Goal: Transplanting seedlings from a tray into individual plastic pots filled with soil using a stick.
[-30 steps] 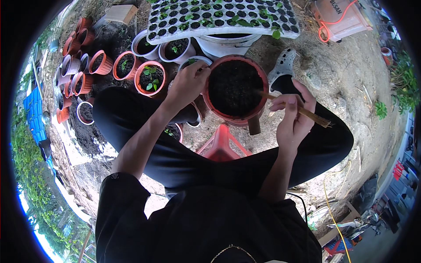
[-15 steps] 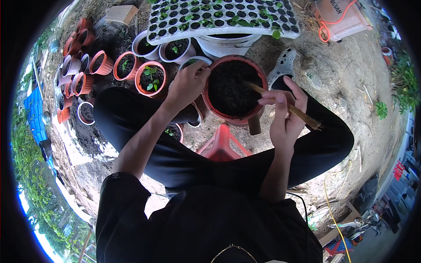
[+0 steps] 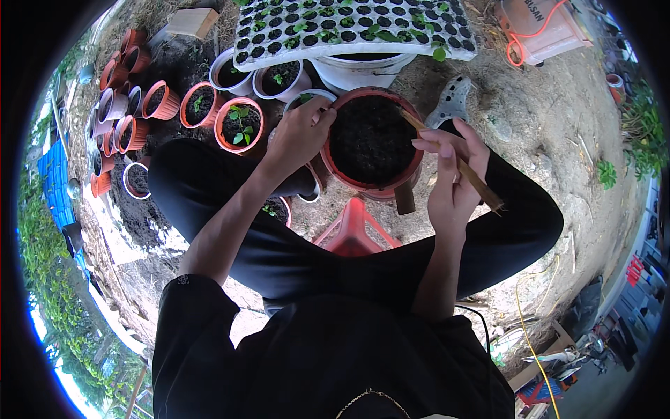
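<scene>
Stick (image 3: pixel 480 187) reaching over our pot (image 3: pixel 366 187);
our right hand (image 3: pixel 450 195) pinches it, tip near the far-right rim; our left hand (image 3: pixel 296 136) is by the left rim; we can't tell if it grips.

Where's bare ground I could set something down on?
Ground right of the shoe, between the box and the right knee, looks mostly bare, bordered by the green plant farther right. It's crowded around the left hand: big pot, pale pots, orange pots.
</scene>
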`<state>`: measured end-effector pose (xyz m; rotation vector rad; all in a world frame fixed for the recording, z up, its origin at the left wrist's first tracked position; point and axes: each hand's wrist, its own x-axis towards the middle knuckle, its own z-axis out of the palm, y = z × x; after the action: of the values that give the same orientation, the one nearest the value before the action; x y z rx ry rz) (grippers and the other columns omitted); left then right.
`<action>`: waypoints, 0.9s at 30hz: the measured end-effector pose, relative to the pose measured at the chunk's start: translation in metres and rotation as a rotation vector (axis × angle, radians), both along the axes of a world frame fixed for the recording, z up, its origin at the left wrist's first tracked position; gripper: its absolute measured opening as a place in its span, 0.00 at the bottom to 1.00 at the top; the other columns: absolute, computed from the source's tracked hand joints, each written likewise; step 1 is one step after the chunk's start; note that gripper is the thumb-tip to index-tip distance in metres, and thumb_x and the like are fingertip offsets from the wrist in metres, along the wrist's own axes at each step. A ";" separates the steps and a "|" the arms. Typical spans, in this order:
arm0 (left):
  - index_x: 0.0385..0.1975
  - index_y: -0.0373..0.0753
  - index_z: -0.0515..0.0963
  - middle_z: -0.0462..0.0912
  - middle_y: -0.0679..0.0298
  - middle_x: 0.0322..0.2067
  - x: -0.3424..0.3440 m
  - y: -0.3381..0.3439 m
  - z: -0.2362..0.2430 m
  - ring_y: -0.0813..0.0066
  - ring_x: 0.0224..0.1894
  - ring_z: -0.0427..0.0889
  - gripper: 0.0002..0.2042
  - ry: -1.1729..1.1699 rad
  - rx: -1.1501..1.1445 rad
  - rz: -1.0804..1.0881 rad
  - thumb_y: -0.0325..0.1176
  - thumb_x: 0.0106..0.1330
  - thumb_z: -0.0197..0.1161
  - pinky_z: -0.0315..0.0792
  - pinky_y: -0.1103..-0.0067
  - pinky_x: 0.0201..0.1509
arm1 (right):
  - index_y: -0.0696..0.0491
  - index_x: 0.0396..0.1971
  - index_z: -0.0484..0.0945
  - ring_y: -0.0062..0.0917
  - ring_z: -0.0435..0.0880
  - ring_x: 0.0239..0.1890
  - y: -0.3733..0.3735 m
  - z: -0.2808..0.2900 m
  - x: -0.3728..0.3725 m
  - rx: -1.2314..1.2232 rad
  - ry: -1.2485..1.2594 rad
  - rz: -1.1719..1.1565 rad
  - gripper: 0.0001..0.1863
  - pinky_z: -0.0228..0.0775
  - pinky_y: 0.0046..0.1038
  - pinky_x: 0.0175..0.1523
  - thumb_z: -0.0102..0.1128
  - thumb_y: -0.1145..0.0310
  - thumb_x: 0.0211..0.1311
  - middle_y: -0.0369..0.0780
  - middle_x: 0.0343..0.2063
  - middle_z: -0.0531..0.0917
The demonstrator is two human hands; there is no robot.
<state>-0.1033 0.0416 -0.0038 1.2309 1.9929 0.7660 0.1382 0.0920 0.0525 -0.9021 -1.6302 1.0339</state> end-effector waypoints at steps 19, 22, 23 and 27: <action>0.50 0.33 0.79 0.86 0.47 0.37 0.000 0.001 -0.001 0.57 0.44 0.88 0.14 -0.018 0.016 0.013 0.37 0.71 0.62 0.77 0.70 0.51 | 0.62 0.58 0.69 0.18 0.83 0.25 -0.003 0.008 0.015 -0.122 0.022 -0.064 0.16 0.74 0.19 0.32 0.51 0.71 0.77 0.42 0.26 0.83; 0.51 0.33 0.79 0.87 0.49 0.39 -0.001 0.000 -0.002 0.57 0.45 0.88 0.15 -0.028 0.017 0.004 0.36 0.70 0.63 0.77 0.70 0.53 | 0.62 0.57 0.70 0.16 0.80 0.23 0.001 0.004 0.012 0.033 -0.007 -0.124 0.15 0.72 0.17 0.30 0.51 0.71 0.77 0.41 0.23 0.82; 0.52 0.32 0.79 0.87 0.49 0.40 -0.002 0.000 -0.005 0.58 0.47 0.88 0.16 -0.047 0.018 -0.001 0.35 0.70 0.64 0.77 0.71 0.55 | 0.62 0.57 0.70 0.15 0.78 0.21 -0.002 0.009 0.012 -0.072 0.003 -0.103 0.15 0.71 0.17 0.29 0.51 0.71 0.77 0.40 0.22 0.81; 0.52 0.34 0.79 0.86 0.49 0.42 0.000 0.000 -0.011 0.55 0.46 0.87 0.16 -0.146 0.069 0.024 0.31 0.66 0.60 0.78 0.67 0.52 | 0.62 0.56 0.70 0.13 0.75 0.18 -0.006 0.021 0.017 -0.250 0.018 -0.037 0.15 0.66 0.14 0.26 0.53 0.69 0.77 0.38 0.18 0.79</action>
<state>-0.1031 0.0413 -0.0153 1.1576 1.8795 0.9174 0.1550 0.0864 0.0739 -1.0798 -1.4843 1.2351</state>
